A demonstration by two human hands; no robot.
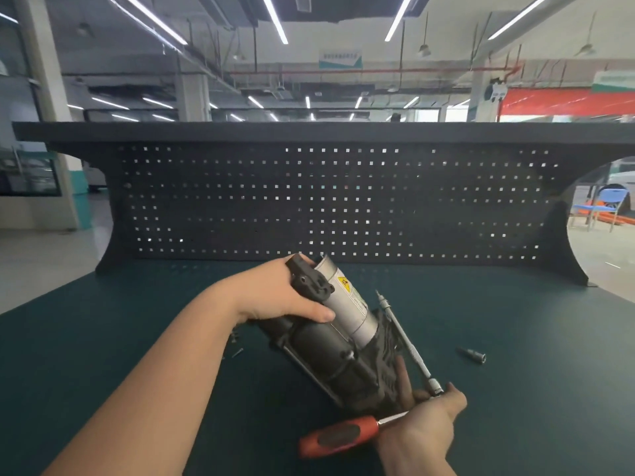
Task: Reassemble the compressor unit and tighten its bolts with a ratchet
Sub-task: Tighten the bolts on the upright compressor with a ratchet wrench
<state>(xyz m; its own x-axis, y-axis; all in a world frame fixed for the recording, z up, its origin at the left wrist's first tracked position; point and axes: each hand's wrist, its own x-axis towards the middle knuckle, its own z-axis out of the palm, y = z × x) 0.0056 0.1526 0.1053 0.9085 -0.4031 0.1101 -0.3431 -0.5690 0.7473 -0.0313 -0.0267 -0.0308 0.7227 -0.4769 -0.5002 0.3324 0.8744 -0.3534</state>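
The left hand (275, 293) is reaching forward on an outstretched bare forearm, its fingers (318, 316) and thumb curling around the upper end of the compressor unit (340, 341). The right hand (426, 420) is sitting lower and nearer, wrist bent inward, gripping the ratchet (343, 434) while pressing against the unit's lower end.

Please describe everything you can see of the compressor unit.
The compressor unit lies tilted on the green bench. It has a dark, cast-looking body and a silver cylinder bearing a yellow warning label. The left hand grips its upper end; the right hand touches its lower end.
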